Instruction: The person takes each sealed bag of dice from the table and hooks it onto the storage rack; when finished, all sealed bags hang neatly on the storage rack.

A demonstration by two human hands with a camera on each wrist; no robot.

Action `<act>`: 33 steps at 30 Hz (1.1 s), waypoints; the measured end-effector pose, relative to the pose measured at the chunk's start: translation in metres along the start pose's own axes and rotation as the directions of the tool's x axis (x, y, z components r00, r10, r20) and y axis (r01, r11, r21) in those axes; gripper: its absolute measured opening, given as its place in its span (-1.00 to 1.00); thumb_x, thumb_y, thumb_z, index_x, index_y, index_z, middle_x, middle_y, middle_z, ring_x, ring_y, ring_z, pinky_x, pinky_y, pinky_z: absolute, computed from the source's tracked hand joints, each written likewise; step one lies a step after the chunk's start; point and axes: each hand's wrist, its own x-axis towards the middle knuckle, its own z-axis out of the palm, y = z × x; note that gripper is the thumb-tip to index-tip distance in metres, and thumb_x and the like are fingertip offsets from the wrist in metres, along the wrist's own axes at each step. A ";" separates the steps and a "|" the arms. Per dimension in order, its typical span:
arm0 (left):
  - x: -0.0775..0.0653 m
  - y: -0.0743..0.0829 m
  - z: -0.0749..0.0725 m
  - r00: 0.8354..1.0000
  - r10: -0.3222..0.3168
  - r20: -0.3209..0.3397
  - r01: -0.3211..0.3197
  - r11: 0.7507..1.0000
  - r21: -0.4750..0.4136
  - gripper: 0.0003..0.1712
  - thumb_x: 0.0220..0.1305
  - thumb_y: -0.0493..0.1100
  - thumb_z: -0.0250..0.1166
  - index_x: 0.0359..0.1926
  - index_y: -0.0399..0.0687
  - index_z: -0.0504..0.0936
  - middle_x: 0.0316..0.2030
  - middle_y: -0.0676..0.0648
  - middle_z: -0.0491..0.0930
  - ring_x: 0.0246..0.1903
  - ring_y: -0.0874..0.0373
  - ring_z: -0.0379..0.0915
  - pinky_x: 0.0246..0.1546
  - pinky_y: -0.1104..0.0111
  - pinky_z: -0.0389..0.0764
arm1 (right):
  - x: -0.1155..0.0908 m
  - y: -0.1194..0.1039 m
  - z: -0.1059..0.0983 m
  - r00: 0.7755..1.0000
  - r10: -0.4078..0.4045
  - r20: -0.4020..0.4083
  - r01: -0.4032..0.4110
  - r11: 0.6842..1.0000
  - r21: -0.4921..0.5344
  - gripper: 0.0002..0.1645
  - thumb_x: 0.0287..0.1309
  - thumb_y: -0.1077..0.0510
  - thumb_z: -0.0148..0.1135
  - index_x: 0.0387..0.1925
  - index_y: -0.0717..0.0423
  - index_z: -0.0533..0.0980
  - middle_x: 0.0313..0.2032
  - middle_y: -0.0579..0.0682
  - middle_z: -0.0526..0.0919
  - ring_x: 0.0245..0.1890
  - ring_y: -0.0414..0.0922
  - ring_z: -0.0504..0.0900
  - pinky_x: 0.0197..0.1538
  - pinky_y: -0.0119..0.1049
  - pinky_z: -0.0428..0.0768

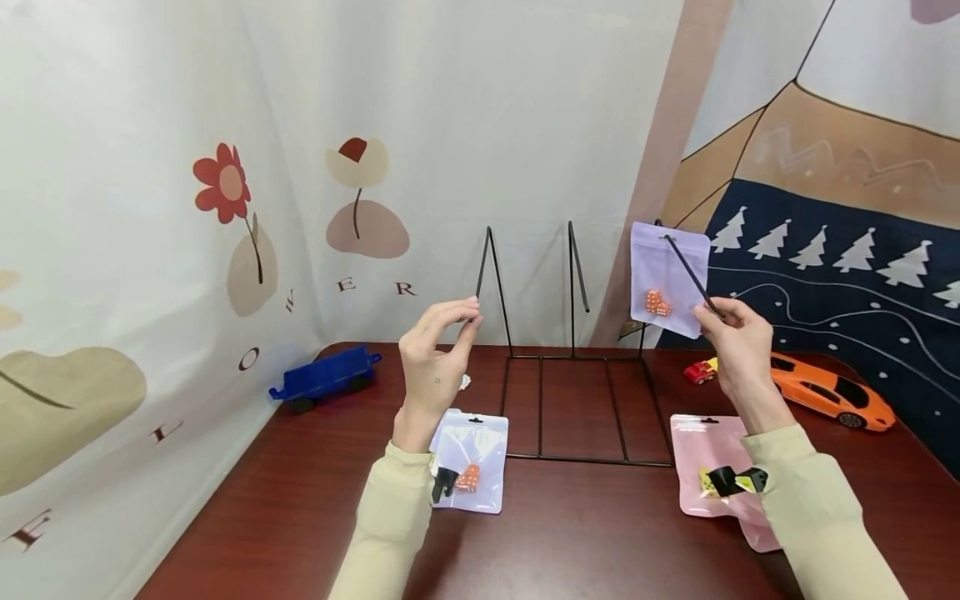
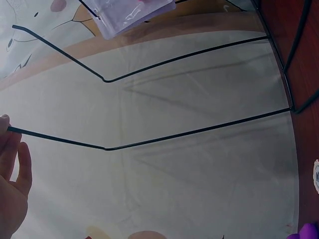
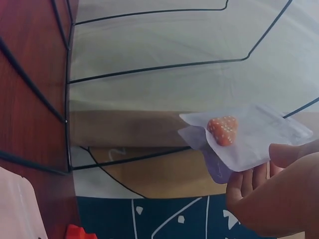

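A lilac zip bag [image 1: 670,271] with orange dice hangs on the right prong of a black wire rack [image 1: 573,292], the prong passing through its top hole. My right hand [image 1: 738,342] pinches the bag's lower right edge, close to the prong's tip. In the right wrist view, a second lilac layer [image 3: 217,169] shows behind the dice bag [image 3: 249,134]. With thumb and fingertips, my left hand [image 1: 435,358] pinches the end of the left prong [image 2: 55,139]. The middle prong [image 1: 579,271] carries nothing.
Below my left wrist lies another lilac bag [image 1: 487,450] with orange dice. A pink bag [image 1: 693,450] with yellow dice lies under my right forearm. A blue toy trailer [image 1: 326,377] stands at left; an orange toy car [image 1: 832,392] and small red toy [image 1: 701,372] at right.
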 end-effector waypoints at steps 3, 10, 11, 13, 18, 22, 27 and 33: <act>0.000 -0.001 0.001 1.000 0.001 -0.006 -0.001 1.000 -0.002 -0.75 -0.24 -0.62 0.29 -0.44 -0.37 0.57 -0.39 -0.26 0.57 -0.32 -0.02 0.53 -0.28 0.33 0.53 | -0.022 -0.041 0.019 1.000 0.026 -0.010 -0.026 1.000 0.002 -0.52 -0.24 0.33 0.37 -0.14 0.28 0.50 -0.15 0.14 0.51 -0.25 -0.03 0.55 -0.27 -0.35 0.57; -0.007 -0.012 0.002 1.000 -0.019 -0.012 0.019 1.000 -0.009 -0.78 -0.21 -0.56 0.32 -0.43 -0.32 0.59 -0.37 -0.21 0.59 -0.29 0.03 0.53 -0.26 0.32 0.52 | -0.101 -0.156 0.083 0.996 0.070 -0.059 -0.070 0.998 -0.007 -0.64 -0.18 0.34 0.32 -0.22 0.31 0.51 -0.27 0.07 0.53 -0.34 -0.13 0.56 -0.24 -0.46 0.53; -0.008 -0.014 0.002 1.000 -0.022 -0.011 0.022 1.000 -0.006 -0.78 -0.19 -0.54 0.32 -0.43 -0.30 0.59 -0.36 -0.20 0.59 -0.28 0.04 0.53 -0.26 0.32 0.52 | -0.107 -0.163 0.085 0.995 0.074 -0.061 -0.075 0.997 -0.017 -0.65 -0.18 0.33 0.33 -0.23 0.30 0.52 -0.29 0.05 0.53 -0.36 -0.15 0.55 -0.25 -0.48 0.53; -0.010 -0.017 0.001 1.000 -0.028 -0.008 0.028 1.000 -0.001 -0.80 -0.16 -0.50 0.32 -0.41 -0.28 0.60 -0.35 -0.18 0.59 -0.27 0.05 0.53 -0.25 0.32 0.52 | -0.115 -0.171 0.086 0.994 0.093 -0.056 -0.096 0.995 -0.041 -0.66 -0.17 0.30 0.32 -0.23 0.26 0.51 -0.29 0.03 0.51 -0.36 -0.18 0.54 -0.22 -0.49 0.51; -0.013 -0.020 0.003 0.999 -0.044 0.001 0.044 0.999 -0.008 -0.89 -0.05 -0.41 0.30 -0.40 -0.25 0.60 -0.33 -0.13 0.59 -0.25 0.06 0.52 -0.26 0.32 0.52 | -0.122 -0.178 0.074 0.992 0.125 -0.024 -0.127 0.987 -0.094 -0.65 -0.13 0.26 0.31 -0.20 0.22 0.50 -0.28 0.00 0.52 -0.33 -0.19 0.55 -0.20 -0.50 0.50; -0.013 -0.020 0.002 0.999 -0.049 0.004 0.049 0.999 -0.010 -0.87 -0.07 -0.43 0.30 -0.40 -0.24 0.61 -0.34 -0.15 0.59 -0.25 0.06 0.52 -0.27 0.33 0.52 | -0.126 -0.181 0.068 0.988 0.152 0.020 -0.145 0.969 -0.199 -0.59 -0.10 0.18 0.30 -0.16 0.24 0.47 -0.31 -0.05 0.51 -0.36 -0.22 0.53 -0.26 -0.53 0.51; -0.007 -0.010 0.000 0.999 -0.036 -0.016 0.036 0.999 -0.016 -0.82 -0.12 -0.50 0.30 -0.41 -0.26 0.60 -0.36 -0.17 0.59 -0.27 0.04 0.53 -0.29 0.34 0.53 | -0.132 -0.182 0.063 0.978 0.189 0.086 -0.121 0.854 -0.506 -0.57 -0.03 -0.02 0.22 -0.13 0.13 0.45 -0.34 -0.11 0.51 -0.39 -0.26 0.50 -0.33 -0.57 0.50; -0.008 -0.013 0.001 0.999 -0.044 -0.012 0.044 0.999 -0.017 -0.88 -0.10 -0.46 0.31 -0.43 -0.29 0.60 -0.36 -0.16 0.59 -0.28 0.05 0.53 -0.29 0.33 0.53 | -0.142 -0.181 0.048 0.955 0.234 0.181 -0.047 0.725 -0.687 -0.65 0.10 -0.01 0.10 -0.15 0.12 0.42 -0.33 -0.12 0.50 -0.37 -0.25 0.49 -0.34 -0.54 0.51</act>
